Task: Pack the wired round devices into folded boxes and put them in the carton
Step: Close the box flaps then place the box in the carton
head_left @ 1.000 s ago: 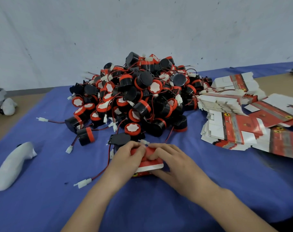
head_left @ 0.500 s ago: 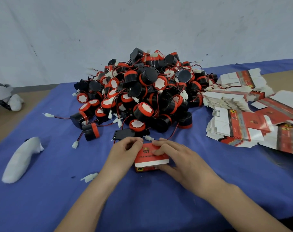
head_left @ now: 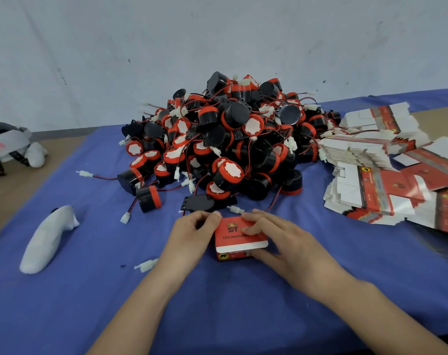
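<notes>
A small red and white folded box [head_left: 239,240] lies on the blue cloth near the front middle. My left hand [head_left: 189,234] grips its left end with curled fingers and the thumb at the top corner. My right hand [head_left: 276,239] holds the right side, fingers bent over the lid and thumb under the front edge. Behind the box rises a big pile of black and red round devices [head_left: 230,142] with red wires and white plugs. No carton is in view.
Stacks of flat unfolded boxes [head_left: 386,175] lie at the right. A white glove-like object [head_left: 47,239] lies at the left on the blue cloth [head_left: 115,303]. A loose white plug [head_left: 146,265] sits by my left wrist. A headset [head_left: 5,144] rests at far left.
The box's lid has gone from raised to pressed flat under my fingers. Both hands stay on the box at about the same spot; the camera has shifted slightly.
</notes>
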Available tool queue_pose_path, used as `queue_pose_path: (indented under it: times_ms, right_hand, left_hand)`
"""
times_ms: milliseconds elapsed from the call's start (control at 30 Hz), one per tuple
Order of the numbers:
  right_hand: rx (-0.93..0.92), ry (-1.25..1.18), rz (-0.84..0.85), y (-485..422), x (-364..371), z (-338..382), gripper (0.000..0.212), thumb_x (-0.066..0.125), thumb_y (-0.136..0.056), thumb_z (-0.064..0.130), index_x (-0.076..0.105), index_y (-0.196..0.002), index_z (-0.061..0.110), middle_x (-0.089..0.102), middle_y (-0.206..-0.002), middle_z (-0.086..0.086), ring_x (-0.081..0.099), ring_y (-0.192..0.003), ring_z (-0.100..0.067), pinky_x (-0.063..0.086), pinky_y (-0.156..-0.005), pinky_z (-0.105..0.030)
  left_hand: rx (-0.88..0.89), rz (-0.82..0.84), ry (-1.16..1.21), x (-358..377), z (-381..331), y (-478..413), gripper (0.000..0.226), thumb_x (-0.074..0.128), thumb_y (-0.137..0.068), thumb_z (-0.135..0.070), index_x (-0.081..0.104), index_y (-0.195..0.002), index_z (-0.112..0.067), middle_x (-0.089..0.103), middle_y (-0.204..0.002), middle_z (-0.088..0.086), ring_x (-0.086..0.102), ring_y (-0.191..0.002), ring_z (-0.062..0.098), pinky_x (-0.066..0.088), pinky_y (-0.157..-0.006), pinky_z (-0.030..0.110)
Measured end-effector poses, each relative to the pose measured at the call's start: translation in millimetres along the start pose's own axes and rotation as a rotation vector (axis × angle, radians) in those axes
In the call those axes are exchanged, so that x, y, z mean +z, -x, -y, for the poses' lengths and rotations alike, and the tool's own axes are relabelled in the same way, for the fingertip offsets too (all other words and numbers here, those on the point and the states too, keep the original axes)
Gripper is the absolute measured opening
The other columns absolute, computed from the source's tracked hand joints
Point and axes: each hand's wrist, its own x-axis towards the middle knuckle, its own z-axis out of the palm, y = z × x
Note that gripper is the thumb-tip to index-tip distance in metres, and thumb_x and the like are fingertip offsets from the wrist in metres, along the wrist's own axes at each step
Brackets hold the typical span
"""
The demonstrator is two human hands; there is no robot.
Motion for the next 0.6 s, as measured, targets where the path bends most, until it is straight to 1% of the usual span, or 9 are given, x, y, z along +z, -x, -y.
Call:
queue_pose_path:
  times_ms: [67,133,200,267,300,367,467,533,600]
  right_hand:
    - [0.001,-0.004,0.003,0,0,1,0.035,0.059,-0.095,0.047,0.058,-0.127,0.032,0.026,-0.142,0.041,0.012,-0.133,0.025,0.034,-0.106,-0.015]
    - [0.002,-0.005,0.016,-1,-1,1,0.037,0.058,-0.095,0.049,0.057,-0.128,0.033,0.024,-0.142,0.042,0.010,-0.129,0.030,0.034,-0.107,-0.014]
    - [-0.008,-0.020,0.044,0,-3,3,0.042,0.055,-0.093,0.057,0.053,-0.130,0.036,0.019,-0.140,0.051,0.005,-0.126,0.036,0.032,-0.107,-0.008]
    - [-0.016,-0.061,0.065,2,-6,6,0.053,0.047,-0.087,0.070,0.047,-0.133,0.043,0.012,-0.133,0.063,0.002,-0.127,0.038,0.025,-0.102,0.002]
    - [-0.020,-0.087,0.066,3,-8,7,0.056,0.043,-0.086,0.074,0.045,-0.134,0.044,0.011,-0.133,0.064,0.003,-0.130,0.035,0.023,-0.102,0.004]
    - [-0.027,-0.137,0.050,5,-8,4,0.054,0.037,-0.091,0.071,0.051,-0.131,0.038,0.022,-0.144,0.053,0.008,-0.138,0.027,0.025,-0.109,-0.003]
    - [-0.011,-0.189,0.043,4,-8,1,0.042,0.038,-0.098,0.060,0.057,-0.127,0.035,0.034,-0.153,0.034,0.013,-0.144,0.019,0.030,-0.114,-0.015]
    - [-0.018,-0.201,0.040,2,-7,0,0.038,0.041,-0.098,0.058,0.058,-0.124,0.037,0.035,-0.153,0.034,0.014,-0.145,0.018,0.031,-0.115,-0.018]
    - [-0.026,-0.214,0.041,3,-5,-3,0.036,0.043,-0.097,0.060,0.058,-0.123,0.040,0.034,-0.152,0.036,0.015,-0.145,0.018,0.031,-0.113,-0.018]
  left_hand:
    - [-0.007,-0.009,-0.004,0,1,1,0.027,0.057,-0.099,-0.041,0.073,-0.089,-0.021,0.075,-0.081,-0.009,0.068,-0.076,0.004,0.049,-0.061,0.013]
    - [-0.019,-0.023,0.005,2,-1,1,0.028,0.057,-0.100,-0.039,0.073,-0.089,-0.019,0.075,-0.079,-0.007,0.068,-0.073,0.004,0.049,-0.060,0.014]
    - [-0.011,-0.037,0.025,4,-3,3,0.024,0.057,-0.100,-0.035,0.073,-0.091,-0.020,0.074,-0.081,-0.006,0.066,-0.070,-0.002,0.047,-0.057,0.010]
    - [0.043,-0.055,0.036,3,-5,8,0.016,0.058,-0.100,-0.031,0.071,-0.097,-0.024,0.073,-0.089,-0.009,0.065,-0.076,-0.008,0.046,-0.061,0.006]
    - [0.088,-0.060,0.028,2,-6,12,0.012,0.058,-0.100,-0.031,0.069,-0.100,-0.027,0.072,-0.093,-0.013,0.064,-0.083,-0.009,0.046,-0.064,0.005]
    - [0.209,-0.041,-0.009,-3,-4,21,0.009,0.061,-0.097,-0.036,0.067,-0.102,-0.034,0.069,-0.099,-0.019,0.062,-0.097,-0.009,0.046,-0.074,0.006]
    - [0.391,0.070,-0.117,-9,0,35,0.018,0.060,-0.088,-0.051,0.069,-0.102,-0.042,0.062,-0.118,-0.026,0.053,-0.119,-0.006,0.041,-0.092,0.007]
    - [0.465,0.141,-0.222,-12,4,38,0.018,0.061,-0.087,-0.051,0.070,-0.102,-0.044,0.058,-0.125,-0.027,0.048,-0.128,-0.002,0.035,-0.101,0.008]
    - [0.481,0.163,-0.267,-14,7,37,0.019,0.063,-0.087,-0.051,0.070,-0.102,-0.044,0.057,-0.126,-0.027,0.045,-0.131,0.001,0.034,-0.104,0.011]
